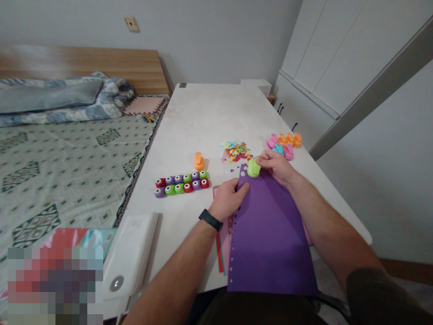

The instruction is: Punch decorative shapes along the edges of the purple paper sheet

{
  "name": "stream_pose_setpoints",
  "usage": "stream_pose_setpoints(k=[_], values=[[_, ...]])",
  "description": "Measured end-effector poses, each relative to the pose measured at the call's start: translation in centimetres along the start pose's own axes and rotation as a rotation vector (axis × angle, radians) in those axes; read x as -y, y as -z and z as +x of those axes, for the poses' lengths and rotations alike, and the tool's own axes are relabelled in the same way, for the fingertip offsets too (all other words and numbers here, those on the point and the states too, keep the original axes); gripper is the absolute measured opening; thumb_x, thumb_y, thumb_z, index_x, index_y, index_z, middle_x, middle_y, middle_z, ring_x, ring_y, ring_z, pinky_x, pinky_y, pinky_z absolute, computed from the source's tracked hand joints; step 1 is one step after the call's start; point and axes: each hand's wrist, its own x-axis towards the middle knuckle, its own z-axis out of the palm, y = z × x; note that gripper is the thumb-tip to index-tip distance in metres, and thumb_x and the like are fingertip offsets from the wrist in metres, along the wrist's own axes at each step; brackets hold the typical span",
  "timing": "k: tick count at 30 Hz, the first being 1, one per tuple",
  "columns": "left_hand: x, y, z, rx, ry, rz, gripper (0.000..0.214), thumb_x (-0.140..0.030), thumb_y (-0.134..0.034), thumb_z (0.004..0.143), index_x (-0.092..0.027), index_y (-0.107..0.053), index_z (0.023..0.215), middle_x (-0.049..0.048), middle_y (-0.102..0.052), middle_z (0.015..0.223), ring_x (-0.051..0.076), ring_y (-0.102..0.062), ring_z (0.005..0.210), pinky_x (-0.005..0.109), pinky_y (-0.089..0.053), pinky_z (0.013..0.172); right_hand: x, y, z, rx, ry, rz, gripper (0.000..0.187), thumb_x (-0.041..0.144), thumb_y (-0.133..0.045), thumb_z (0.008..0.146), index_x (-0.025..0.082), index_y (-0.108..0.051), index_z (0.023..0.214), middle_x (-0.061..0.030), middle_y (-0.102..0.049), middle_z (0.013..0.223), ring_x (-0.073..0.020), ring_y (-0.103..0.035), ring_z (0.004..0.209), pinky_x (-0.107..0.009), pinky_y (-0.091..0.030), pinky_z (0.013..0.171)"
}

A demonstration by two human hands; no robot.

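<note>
A purple sheet of paper (270, 234) slopes up from my lap over the table's near edge, with a row of small punched holes down its left side. My left hand (230, 197) pinches that left edge near the top, thumb on the upper face. At the sheet's top edge sits a lime-green craft punch (253, 167), gripped by the fingers of my right hand (275, 164). Just beyond it lies a heap of multicoloured paper cutouts (235, 151), with a few purple ones close to the sheet. Other coloured sheets (220, 253) lie under the purple one.
Two rows of small red, purple and green punches (182, 183) stand left, near an orange punch (199, 161). Several pink, orange and blue punches (287, 142) are at right. A white device (131, 253) lies on the white table (209, 108) at near left, beside a bed (74, 158).
</note>
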Motion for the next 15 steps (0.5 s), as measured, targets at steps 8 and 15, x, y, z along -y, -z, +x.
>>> stream_pose_setpoints(k=[8, 15], values=[[0.12, -0.09, 0.04, -0.015, -0.018, -0.001, 0.042, -0.053, -0.051, 0.094, -0.018, -0.056, 0.071, -0.0027, -0.051, 0.064, 0.012, -0.043, 0.061, 0.024, -0.023, 0.054, -0.42, 0.63, 0.10, -0.010, -0.003, -0.054, 0.046, 0.040, -0.086, 0.068, 0.022, -0.044, 0.066, 0.0034, -0.049, 0.062, -0.0132, -0.040, 0.060, -0.030, -0.028, 0.061], [-0.01, 0.01, -0.08, -0.014, 0.000, -0.003, 0.041, -0.053, -0.052, 0.092, -0.018, -0.055, 0.070, -0.0028, -0.051, 0.063, 0.012, -0.042, 0.061, 0.024, -0.023, 0.054, -0.11, 0.68, -0.13, 0.007, -0.016, 0.003, 0.046, 0.039, -0.087, 0.068, 0.021, -0.045, 0.066, 0.0031, -0.050, 0.063, -0.0141, -0.043, 0.062, -0.030, -0.030, 0.063]])
